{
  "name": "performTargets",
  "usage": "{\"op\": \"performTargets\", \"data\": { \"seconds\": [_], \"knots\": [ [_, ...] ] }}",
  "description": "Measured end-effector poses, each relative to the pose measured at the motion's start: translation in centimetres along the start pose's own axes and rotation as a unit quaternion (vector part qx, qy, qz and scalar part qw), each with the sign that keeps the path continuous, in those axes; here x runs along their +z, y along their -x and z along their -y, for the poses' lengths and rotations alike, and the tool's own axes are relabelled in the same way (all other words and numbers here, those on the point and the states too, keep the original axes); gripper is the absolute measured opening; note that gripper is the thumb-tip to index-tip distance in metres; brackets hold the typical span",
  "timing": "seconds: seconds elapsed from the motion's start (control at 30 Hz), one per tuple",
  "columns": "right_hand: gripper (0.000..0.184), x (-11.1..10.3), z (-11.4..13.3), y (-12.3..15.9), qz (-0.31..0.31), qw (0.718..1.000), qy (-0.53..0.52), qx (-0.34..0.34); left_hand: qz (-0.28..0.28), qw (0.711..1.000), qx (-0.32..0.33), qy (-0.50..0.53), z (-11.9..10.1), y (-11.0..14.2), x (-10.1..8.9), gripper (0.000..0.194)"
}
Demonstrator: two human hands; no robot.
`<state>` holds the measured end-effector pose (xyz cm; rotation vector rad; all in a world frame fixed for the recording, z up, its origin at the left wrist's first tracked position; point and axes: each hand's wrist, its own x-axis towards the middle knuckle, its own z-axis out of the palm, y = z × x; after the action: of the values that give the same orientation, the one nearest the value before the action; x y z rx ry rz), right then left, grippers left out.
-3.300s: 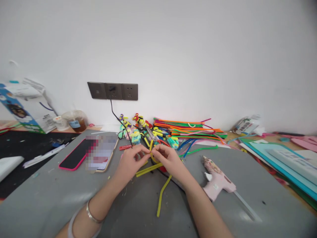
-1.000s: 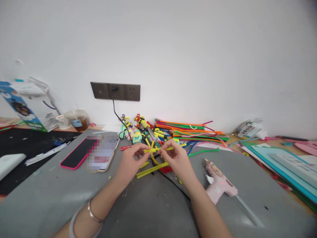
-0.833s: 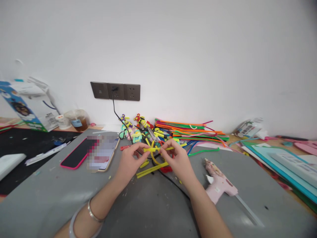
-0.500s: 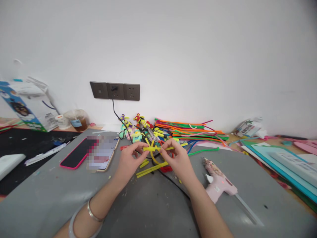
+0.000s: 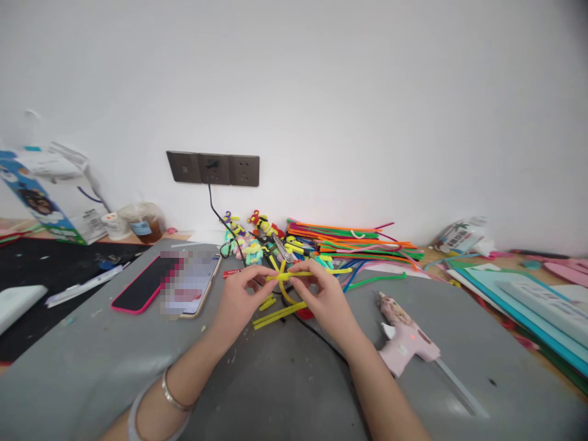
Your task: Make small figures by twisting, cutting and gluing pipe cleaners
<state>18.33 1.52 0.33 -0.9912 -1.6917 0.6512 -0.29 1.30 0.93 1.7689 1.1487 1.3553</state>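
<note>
Thumb and fingers of my left hand (image 5: pixel 248 291) pinch one side of a yellow pipe cleaner piece (image 5: pixel 283 277), held above the mat. My right hand (image 5: pixel 319 291) pinches the same piece from the other side, and a straight yellow end sticks out past its fingers. Further yellow strands cross at the middle, one rising and one curving down. On the grey mat (image 5: pixel 275 392) below lie cut yellow pipe cleaners (image 5: pixel 278 315), close under both hands. A red object (image 5: pixel 305 313) shows partly behind my right hand.
Behind my hands lie small pipe cleaner figures (image 5: pixel 261 223), scissors (image 5: pixel 281 248) and a pile of coloured pipe cleaners (image 5: pixel 358 239). A pink glue gun (image 5: pixel 404 337) rests at right, its black cable (image 5: pixel 321 335) crossing the mat. Two phones (image 5: pixel 146 285) lie left, near a drink cup (image 5: pixel 146 225).
My right hand has shifted slightly left, closer to my left hand. The yellow end beyond its fingers now sticks out further right. The surroundings look the same.
</note>
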Motion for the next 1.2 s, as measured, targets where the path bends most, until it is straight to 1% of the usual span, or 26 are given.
{"op": "performTargets", "data": {
  "seconds": [0.07,0.2,0.33,0.47,0.57,0.63,0.93,1.07,1.2],
  "knots": [
    [0.006,0.1,0.1,0.0,0.005,1.0,0.003,0.004,-0.001,1.0,0.005,-0.002,0.0,0.0,0.0,0.011],
    [0.009,0.1,0.3,-0.1,0.007,1.0,-0.007,0.028,-0.001,1.0,0.012,-0.015,-0.1,0.0,0.1,0.01],
    [0.015,0.0,0.8,-0.1,0.026,0.996,-0.055,0.067,-0.001,1.0,0.005,-0.015,-0.2,0.0,-0.1,0.011],
    [0.024,-0.4,1.3,-0.1,0.063,0.985,-0.118,0.106,0.02,0.999,-0.03,0.033,-0.7,-0.1,-0.3,0.014],
    [0.03,-0.7,1.7,-0.1,0.086,0.976,-0.16,0.117,0.046,0.993,-0.069,0.078,-1.0,-0.2,-0.5,0.018],
    [0.031,-0.9,1.8,-0.1,0.099,0.97,-0.182,0.124,0.055,0.99,-0.083,0.099,-1.1,-0.3,-0.5,0.019],
    [0.034,-1.7,2.2,-0.1,0.15,0.958,-0.195,0.15,0.072,0.985,-0.094,0.125,-1.0,-0.2,-0.4,0.023],
    [0.034,-1.8,2.5,0.0,0.166,0.951,-0.216,0.149,0.097,0.98,-0.103,0.14,-1.3,-0.3,-0.6,0.03],
    [0.035,-1.8,2.3,0.2,0.194,0.934,-0.256,0.157,0.126,0.974,-0.101,0.156,-1.8,-0.3,-0.7,0.039]
  ]
}}
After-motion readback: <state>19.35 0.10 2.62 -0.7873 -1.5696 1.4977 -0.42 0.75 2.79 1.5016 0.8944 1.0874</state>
